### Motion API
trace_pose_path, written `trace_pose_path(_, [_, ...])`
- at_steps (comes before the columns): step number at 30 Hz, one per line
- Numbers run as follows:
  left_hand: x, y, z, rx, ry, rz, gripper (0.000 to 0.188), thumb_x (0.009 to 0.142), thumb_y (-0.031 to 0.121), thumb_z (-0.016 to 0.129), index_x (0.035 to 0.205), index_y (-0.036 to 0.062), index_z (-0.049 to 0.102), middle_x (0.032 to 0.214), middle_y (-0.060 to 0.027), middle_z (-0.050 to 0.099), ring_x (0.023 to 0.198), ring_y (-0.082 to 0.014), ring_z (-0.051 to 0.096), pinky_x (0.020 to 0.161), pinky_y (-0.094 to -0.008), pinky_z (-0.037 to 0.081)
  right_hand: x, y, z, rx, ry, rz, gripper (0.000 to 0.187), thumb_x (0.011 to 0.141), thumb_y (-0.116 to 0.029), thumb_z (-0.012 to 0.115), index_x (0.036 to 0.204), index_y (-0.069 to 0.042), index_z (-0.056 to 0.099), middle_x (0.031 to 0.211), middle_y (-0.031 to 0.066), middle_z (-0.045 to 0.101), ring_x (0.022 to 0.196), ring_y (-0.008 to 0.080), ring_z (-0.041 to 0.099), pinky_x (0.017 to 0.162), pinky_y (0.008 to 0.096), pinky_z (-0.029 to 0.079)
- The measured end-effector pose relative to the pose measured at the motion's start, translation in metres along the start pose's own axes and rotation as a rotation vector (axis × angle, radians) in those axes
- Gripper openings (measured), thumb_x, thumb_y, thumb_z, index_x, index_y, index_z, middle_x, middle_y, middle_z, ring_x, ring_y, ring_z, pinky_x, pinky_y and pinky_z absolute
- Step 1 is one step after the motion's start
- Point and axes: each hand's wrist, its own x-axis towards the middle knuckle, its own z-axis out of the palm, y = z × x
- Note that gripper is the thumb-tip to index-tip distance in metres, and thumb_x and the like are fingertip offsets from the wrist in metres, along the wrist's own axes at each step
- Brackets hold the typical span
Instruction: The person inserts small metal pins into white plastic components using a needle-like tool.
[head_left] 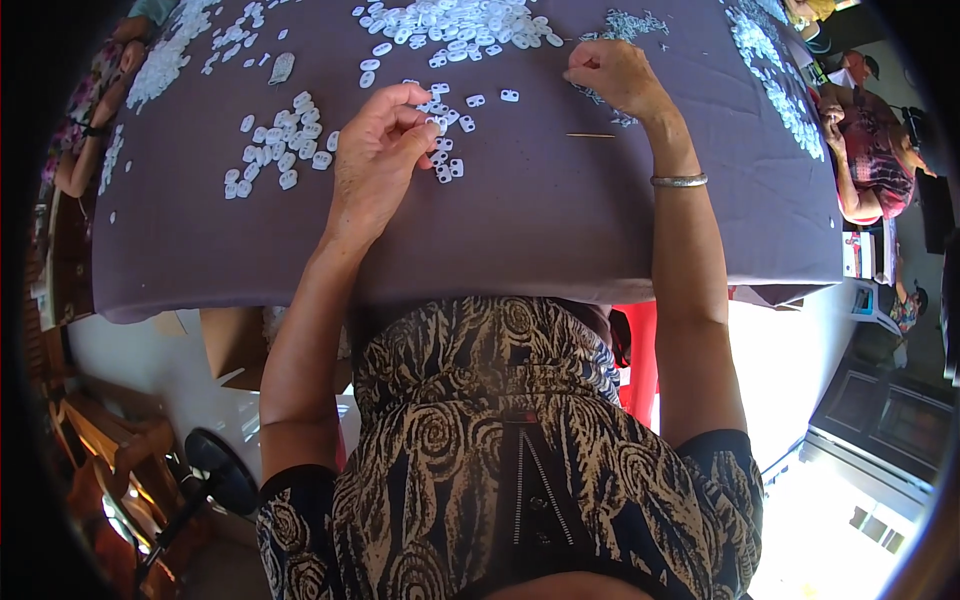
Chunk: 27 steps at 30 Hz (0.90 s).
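One small white plastic piece [437,125] sits partly hidden between the left hand's [385,140] thumb and fingers; flat white plastic pieces with two dark holes [476,101] lie scattered beneath and beside it on the tabletop [540,220]; tiny grey slivers [622,118] lie loose near the right hand [620,78], too small to make out.

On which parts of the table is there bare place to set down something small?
Bare tablecloth lies between the forearms, from the thin stick to the near edge, and left of them, nearer than the oval white pieces. Crowded: around the left hand, the far white heap, and the grey bits by the right hand.
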Motion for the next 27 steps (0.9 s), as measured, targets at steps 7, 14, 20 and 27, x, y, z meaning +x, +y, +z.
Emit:
trace_pose_path(7, [-0.003, 0.000, 0.006, -0.001, -0.023, -0.015, 0.026, 0.085, -0.003, 0.061, 0.110, 0.0039, 0.057, 0.083, -0.0018, 0.059, 0.073, -0.0068, 0.055, 0.059, -0.0214, 0.047, 0.002, -0.001, 0.009, 0.177, -0.071, 0.057, 0.016, 0.080, -0.020, 0.067, 0.078, -0.003, 0.065, 0.066, -0.0007, 0.056, 0.062, 0.0088, 0.047, 0.059, 0.0257, 0.040])
trace_pose_path(14, [-0.006, -0.003, 0.014, 0.027, -0.087, 0.002, 0.022, 0.087, -0.002, 0.061, 0.108, 0.0029, 0.059, 0.083, -0.0001, 0.057, 0.071, -0.0057, 0.053, 0.060, -0.0213, 0.046, -0.007, -0.013, 0.012, 0.484, 0.023, 0.071, 0.014, 0.083, -0.019, 0.066, 0.081, -0.005, 0.065, 0.069, -0.0060, 0.054, 0.065, 0.0032, 0.044, 0.059, 0.0208, 0.036])
trace_pose_path(20, [-0.005, -0.002, 0.011, 0.027, -0.080, 0.028, 0.018, 0.086, -0.003, 0.060, 0.103, 0.0022, 0.060, 0.079, 0.0012, 0.058, 0.066, -0.0039, 0.051, 0.056, -0.0204, 0.045, -0.007, -0.011, 0.018, 0.485, 0.015, -0.011, 0.008, 0.086, -0.013, 0.066, 0.087, -0.005, 0.064, 0.072, -0.0054, 0.058, 0.068, 0.0033, 0.050, 0.062, 0.0186, 0.040])
trace_pose_path(27, [-0.004, -0.003, 0.010, 0.028, -0.082, 0.035, 0.015, 0.087, -0.002, 0.061, 0.101, 0.0027, 0.062, 0.080, 0.0016, 0.058, 0.067, -0.0036, 0.052, 0.057, -0.0200, 0.045, -0.007, -0.011, 0.020, 0.303, 0.138, -0.053, 0.008, 0.086, -0.011, 0.067, 0.090, -0.004, 0.066, 0.073, -0.0038, 0.062, 0.066, 0.0041, 0.055, 0.059, 0.0206, 0.046])
